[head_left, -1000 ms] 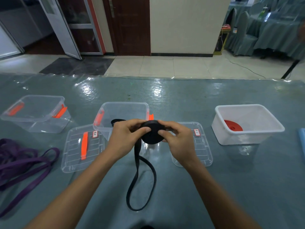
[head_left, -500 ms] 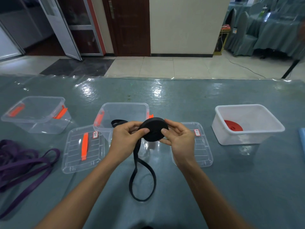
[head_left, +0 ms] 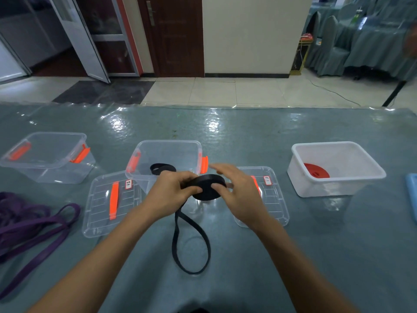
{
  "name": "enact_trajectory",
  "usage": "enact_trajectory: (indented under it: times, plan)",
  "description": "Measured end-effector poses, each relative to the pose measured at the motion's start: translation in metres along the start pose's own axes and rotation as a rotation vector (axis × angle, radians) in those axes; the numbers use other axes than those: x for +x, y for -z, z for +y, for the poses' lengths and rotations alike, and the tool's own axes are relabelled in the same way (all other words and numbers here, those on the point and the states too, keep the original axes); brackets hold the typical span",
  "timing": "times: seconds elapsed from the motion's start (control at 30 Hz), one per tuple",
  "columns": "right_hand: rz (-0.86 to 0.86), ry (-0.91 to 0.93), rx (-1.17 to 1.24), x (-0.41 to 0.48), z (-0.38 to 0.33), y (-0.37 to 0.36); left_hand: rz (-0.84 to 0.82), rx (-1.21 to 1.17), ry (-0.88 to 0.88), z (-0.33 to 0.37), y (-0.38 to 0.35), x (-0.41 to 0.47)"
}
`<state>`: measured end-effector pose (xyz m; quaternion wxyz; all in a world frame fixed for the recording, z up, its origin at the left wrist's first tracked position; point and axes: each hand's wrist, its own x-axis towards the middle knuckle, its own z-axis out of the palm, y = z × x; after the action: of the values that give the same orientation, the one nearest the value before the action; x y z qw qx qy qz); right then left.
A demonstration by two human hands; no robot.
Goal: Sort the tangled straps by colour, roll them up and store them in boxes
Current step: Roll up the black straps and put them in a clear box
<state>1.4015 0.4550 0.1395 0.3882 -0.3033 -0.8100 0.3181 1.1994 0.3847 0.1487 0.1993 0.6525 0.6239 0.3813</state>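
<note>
A black strap roll (head_left: 207,186) is held flat between both hands above the table. My left hand (head_left: 169,195) pinches its left side. My right hand (head_left: 237,190) grips its right edge with thumb and fingers spread over it. The strap's loose tail (head_left: 191,247) hangs down in a loop onto the table. Behind the hands stands a clear box (head_left: 167,159) with another black strap roll (head_left: 161,169) inside. A white box (head_left: 336,168) at the right holds a red strap roll (head_left: 316,171). Tangled purple straps (head_left: 29,227) lie at the left.
A second clear box (head_left: 47,157) with orange latches stands at the far left. Two clear lids (head_left: 110,204) (head_left: 270,195) lie flat on either side of my hands. A blue object (head_left: 411,195) sits at the right edge. The table wears a shiny teal cover.
The roll has tipped from upright, facing me, to lying flat. My right hand's fingers have spread over its top. The hanging loop has grown shorter.
</note>
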Motion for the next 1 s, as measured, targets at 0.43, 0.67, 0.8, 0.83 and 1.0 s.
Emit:
enact_trajectory:
  times: [0.43,0.67,0.8,0.83,1.0]
  plan:
    - [0.182,-0.487,0.669,-0.002,0.009,-0.004,0.161,-0.372,0.145,0.001,-0.013,-0.011]
    - [-0.062,-0.263,0.288,0.003,0.005,0.008,-0.043,-0.086,0.038,0.001,0.009,0.0]
    - [-0.188,-0.232,0.18,0.01,-0.004,0.015,-0.054,-0.059,-0.016,0.008,0.007,0.006]
    - [-0.177,-0.263,0.222,0.01,-0.004,0.016,-0.036,-0.101,-0.008,0.009,0.006,0.008]
    - [-0.024,-0.398,0.493,0.01,-0.002,0.019,0.059,-0.331,0.074,0.01,0.0,0.009]
